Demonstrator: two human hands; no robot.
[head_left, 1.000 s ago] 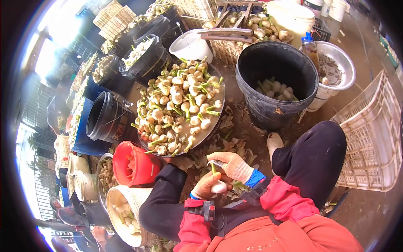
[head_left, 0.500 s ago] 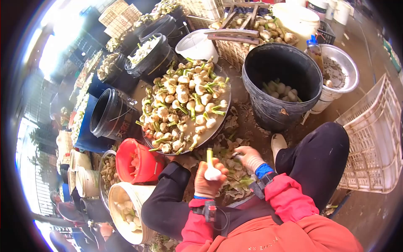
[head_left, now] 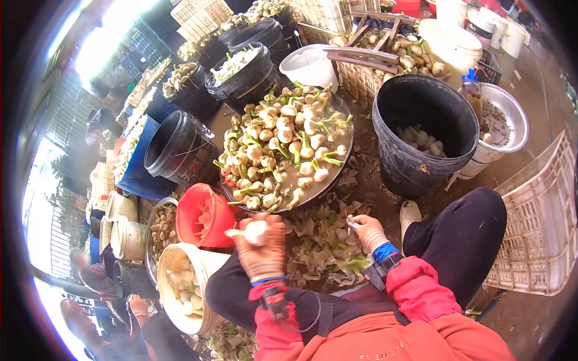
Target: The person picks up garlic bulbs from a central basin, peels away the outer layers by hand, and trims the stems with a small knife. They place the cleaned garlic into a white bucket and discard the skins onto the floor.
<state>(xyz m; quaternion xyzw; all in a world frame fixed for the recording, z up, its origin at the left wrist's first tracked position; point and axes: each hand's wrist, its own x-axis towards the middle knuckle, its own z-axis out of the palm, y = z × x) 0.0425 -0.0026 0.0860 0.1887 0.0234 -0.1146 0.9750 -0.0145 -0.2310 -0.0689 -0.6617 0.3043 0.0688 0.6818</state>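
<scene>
My left hand (head_left: 262, 249), in a fibrous-looking glove or wrap, is closed around a white peeled garlic bulb (head_left: 257, 232). Its stem end points left, and hand and bulb are slightly blurred beside the red bucket (head_left: 195, 240). My right hand (head_left: 369, 234) grips a small knife (head_left: 350, 222), of which only a short metallic part shows, above the heap of peelings (head_left: 328, 246). Beyond both hands, a round tray (head_left: 343, 159) carries a pile of unpeeled garlic bulbs (head_left: 283, 144) with cut green stems.
A large black bucket (head_left: 391, 171) with some bulbs inside stands at right. A white bucket (head_left: 214, 265) of peeled bulbs is by my left knee. Crates, including a plastic crate (head_left: 536, 222), and more buckets surround me. Other people sit at lower left; one person's hand (head_left: 138, 305) shows.
My left hand has moved left with the bulb, towards the red bucket, and the upright stem now points left. My right hand stays over the peelings. The view has shifted somewhat.
</scene>
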